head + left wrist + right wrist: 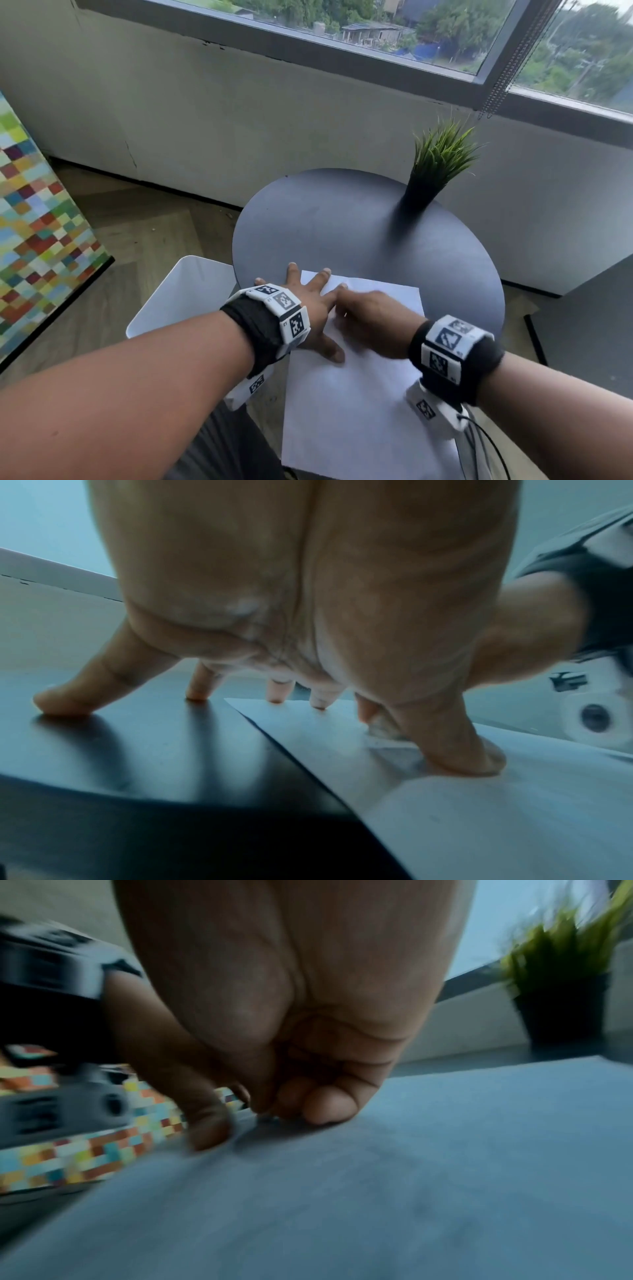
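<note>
The white paper sheet [356,394] lies flat on the round dark desk [342,222]. The left hand [308,305] presses it down, grip released, fingers spread. The right hand [373,322] curls on the sheet — blur hides whether its grip pinches it. No fold shows yet — the work looks barely begun. A potted grass plant [438,161] stands near the window [342,20].

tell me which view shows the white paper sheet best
The head view: the white paper sheet shows nearly whole on the round dark table. Left wrist gives one edge; right wrist only blurred surface.
</note>
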Tool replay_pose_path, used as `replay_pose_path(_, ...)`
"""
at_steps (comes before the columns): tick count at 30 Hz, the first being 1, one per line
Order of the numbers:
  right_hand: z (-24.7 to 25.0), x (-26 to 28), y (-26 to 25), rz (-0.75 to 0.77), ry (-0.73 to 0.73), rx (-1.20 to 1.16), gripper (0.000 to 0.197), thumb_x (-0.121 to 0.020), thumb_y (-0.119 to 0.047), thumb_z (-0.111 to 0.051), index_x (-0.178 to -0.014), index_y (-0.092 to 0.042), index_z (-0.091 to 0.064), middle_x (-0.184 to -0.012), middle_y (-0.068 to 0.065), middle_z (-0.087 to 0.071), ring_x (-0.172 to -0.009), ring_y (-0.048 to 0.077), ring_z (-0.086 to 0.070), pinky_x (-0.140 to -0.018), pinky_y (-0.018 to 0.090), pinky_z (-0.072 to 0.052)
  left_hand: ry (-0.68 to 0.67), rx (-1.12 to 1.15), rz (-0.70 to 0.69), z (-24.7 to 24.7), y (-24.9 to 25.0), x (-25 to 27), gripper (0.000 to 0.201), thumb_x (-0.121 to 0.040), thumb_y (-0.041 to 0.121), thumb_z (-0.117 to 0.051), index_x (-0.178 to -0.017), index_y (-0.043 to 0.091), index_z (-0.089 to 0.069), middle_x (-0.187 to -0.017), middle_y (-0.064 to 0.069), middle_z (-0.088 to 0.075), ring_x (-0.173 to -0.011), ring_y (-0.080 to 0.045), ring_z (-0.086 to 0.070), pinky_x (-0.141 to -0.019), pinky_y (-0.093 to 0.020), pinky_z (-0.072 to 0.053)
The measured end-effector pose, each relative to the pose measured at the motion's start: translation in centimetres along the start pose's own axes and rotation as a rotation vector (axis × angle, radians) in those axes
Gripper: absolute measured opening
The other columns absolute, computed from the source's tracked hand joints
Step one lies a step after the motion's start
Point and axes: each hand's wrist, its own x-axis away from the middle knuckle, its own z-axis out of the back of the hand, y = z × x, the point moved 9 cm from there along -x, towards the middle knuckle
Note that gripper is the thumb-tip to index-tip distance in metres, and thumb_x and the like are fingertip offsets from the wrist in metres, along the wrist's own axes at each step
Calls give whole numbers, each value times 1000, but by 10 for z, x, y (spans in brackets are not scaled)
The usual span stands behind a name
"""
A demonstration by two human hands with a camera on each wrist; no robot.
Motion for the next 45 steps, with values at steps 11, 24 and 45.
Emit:
replay_pose_path(11, 5, 11, 32, -159, 33, -36, 9, -94, -28, -49, -101, -23, -48, -90, -3, -58, -84, 21, -53, -71, 31, -42, -68, -72, -2, 6, 13, 5, 124, -67, 79, -69, -156, 44, 10, -166, 4, 18, -140, -63, 17, -113, -70, -13)
replay_pose_path(24, -10, 23, -1, 56, -125, 68, 23, -94, -20, -49, -116, -16, -45, -103, 4, -62, -91, 26, -55, -75, 35, -44, -96, -45, -2, 5, 13, 3, 125, -67, 77, -71, -156, 44, 10, -165, 7, 21, -139, -64, 20, -111, -72, -13)
replay_pose_path(45, 13, 24, 55, -278, 76, -33, 15, -98, -34, -42, -100, -18, -43, -90, -1, -54, -89, 28, -52, -78, 40, -48, 6, 58, 17, -4, 14, -3, 120, -61, 91, -55, -154, 44, 4, -160, 22, 26, -150, -29, 24, -95, -87, -11)
